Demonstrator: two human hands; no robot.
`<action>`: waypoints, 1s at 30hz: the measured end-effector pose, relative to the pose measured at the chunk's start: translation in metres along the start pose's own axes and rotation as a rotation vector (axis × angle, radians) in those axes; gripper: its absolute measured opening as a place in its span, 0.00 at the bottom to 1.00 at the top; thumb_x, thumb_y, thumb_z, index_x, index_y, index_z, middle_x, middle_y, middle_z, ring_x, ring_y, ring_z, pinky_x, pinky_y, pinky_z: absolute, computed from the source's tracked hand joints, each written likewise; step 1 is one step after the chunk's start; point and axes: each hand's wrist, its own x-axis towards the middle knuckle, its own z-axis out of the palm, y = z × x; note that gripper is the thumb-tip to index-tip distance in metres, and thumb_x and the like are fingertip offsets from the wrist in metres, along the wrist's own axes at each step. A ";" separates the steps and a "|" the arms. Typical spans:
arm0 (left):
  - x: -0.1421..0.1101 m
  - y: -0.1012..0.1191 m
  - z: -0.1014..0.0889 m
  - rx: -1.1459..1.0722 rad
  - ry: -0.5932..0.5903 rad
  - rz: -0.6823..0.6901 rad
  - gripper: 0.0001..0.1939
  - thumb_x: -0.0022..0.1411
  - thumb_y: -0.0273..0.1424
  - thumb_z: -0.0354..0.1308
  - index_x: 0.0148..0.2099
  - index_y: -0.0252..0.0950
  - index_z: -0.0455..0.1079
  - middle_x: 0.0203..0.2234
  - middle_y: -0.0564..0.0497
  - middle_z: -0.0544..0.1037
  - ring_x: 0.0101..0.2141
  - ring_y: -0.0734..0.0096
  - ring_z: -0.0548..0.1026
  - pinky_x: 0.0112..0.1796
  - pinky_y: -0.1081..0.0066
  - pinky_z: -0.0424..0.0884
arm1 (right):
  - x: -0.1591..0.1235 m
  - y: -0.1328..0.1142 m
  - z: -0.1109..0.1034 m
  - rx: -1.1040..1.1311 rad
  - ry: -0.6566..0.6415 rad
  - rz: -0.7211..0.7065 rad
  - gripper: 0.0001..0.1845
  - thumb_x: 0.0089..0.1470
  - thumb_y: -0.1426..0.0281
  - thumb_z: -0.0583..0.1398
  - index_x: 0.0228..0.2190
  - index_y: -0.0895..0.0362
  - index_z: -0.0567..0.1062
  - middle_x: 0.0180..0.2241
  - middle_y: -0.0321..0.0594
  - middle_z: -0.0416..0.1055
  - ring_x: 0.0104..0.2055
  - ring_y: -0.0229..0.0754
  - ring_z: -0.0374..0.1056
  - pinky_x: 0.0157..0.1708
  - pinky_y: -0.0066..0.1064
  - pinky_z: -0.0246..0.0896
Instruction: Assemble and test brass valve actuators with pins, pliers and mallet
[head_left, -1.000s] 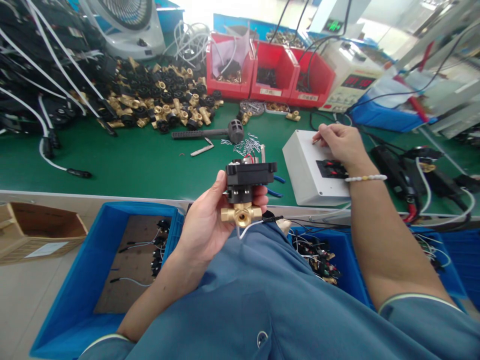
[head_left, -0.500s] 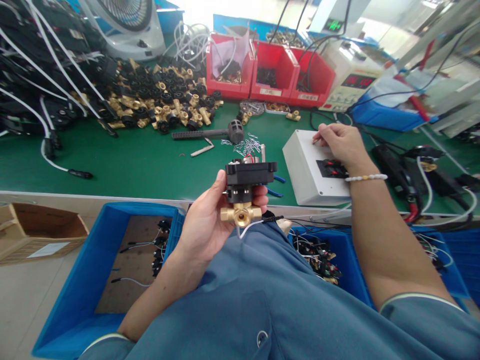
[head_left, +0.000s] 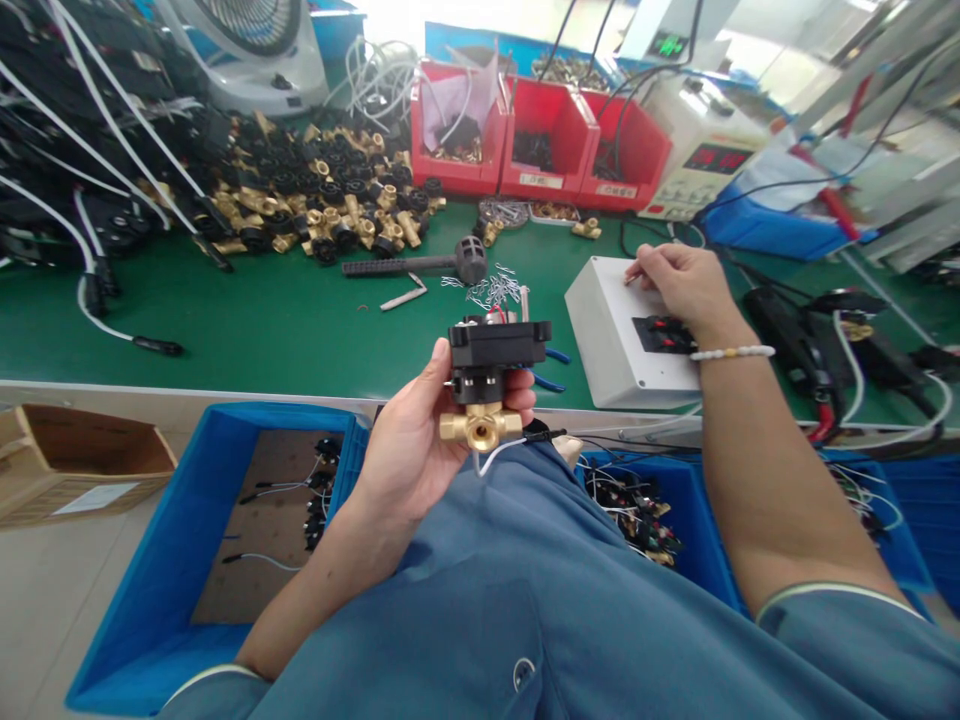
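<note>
My left hand (head_left: pixel 420 440) is closed around a motorized valve, its brass body (head_left: pixel 482 428) below and its black actuator housing (head_left: pixel 499 345) on top. The valve is upright above my lap, one brass port facing me, and a white cable trails from it. Over on the right, my right hand (head_left: pixel 679 285) rests on a white control box (head_left: pixel 600 335), thumb and fingers pinched on a small metal switch lever near its far edge. Red and black terminals (head_left: pixel 664 335) sit on the box beside my wrist.
Brass fittings (head_left: pixel 352 210) with black caps are heaped at the back left. A grey mallet (head_left: pixel 469 260) and small wire clips (head_left: pixel 495 290) lie mid-bench. Behind stand red bins (head_left: pixel 544 180) and a power supply (head_left: pixel 697 160). Blue crates (head_left: pixel 150 600) flank my lap.
</note>
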 end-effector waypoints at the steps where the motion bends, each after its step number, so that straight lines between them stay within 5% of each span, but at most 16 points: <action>1: 0.000 0.001 0.001 -0.012 0.001 -0.016 0.22 0.76 0.37 0.45 0.53 0.28 0.76 0.28 0.46 0.84 0.26 0.69 0.82 0.34 0.70 0.81 | 0.000 0.000 0.000 0.001 0.002 0.003 0.16 0.64 0.74 0.60 0.24 0.60 0.79 0.19 0.33 0.68 0.22 0.31 0.61 0.30 0.25 0.55; 13: -0.001 0.003 0.005 -0.079 -0.019 -0.075 0.27 0.77 0.38 0.41 0.43 0.27 0.78 0.26 0.45 0.83 0.25 0.70 0.82 0.32 0.72 0.81 | -0.004 -0.009 0.000 -0.029 -0.009 0.040 0.16 0.66 0.75 0.59 0.26 0.63 0.78 0.19 0.32 0.68 0.23 0.29 0.60 0.30 0.23 0.54; 21: -0.001 0.003 0.003 -0.084 0.004 -0.071 0.25 0.77 0.36 0.40 0.56 0.25 0.74 0.27 0.45 0.83 0.25 0.70 0.82 0.33 0.71 0.81 | -0.008 -0.008 -0.004 -0.068 -0.081 0.009 0.23 0.69 0.65 0.56 0.41 0.77 0.78 0.30 0.37 0.78 0.26 0.21 0.58 0.31 0.15 0.51; 26: 0.000 0.003 0.003 -0.123 0.008 -0.085 0.25 0.77 0.36 0.40 0.52 0.25 0.75 0.27 0.44 0.83 0.25 0.69 0.82 0.32 0.70 0.81 | -0.009 -0.010 -0.003 -0.083 -0.084 0.026 0.27 0.68 0.63 0.55 0.43 0.79 0.78 0.35 0.42 0.80 0.25 0.19 0.57 0.30 0.14 0.49; 30: -0.002 0.004 0.000 -0.281 -0.086 -0.177 0.33 0.77 0.37 0.30 0.42 0.29 0.76 0.21 0.47 0.78 0.19 0.74 0.77 0.25 0.75 0.77 | -0.011 -0.014 -0.004 -0.099 -0.097 0.048 0.30 0.63 0.60 0.57 0.45 0.80 0.77 0.39 0.45 0.80 0.26 0.17 0.59 0.32 0.14 0.48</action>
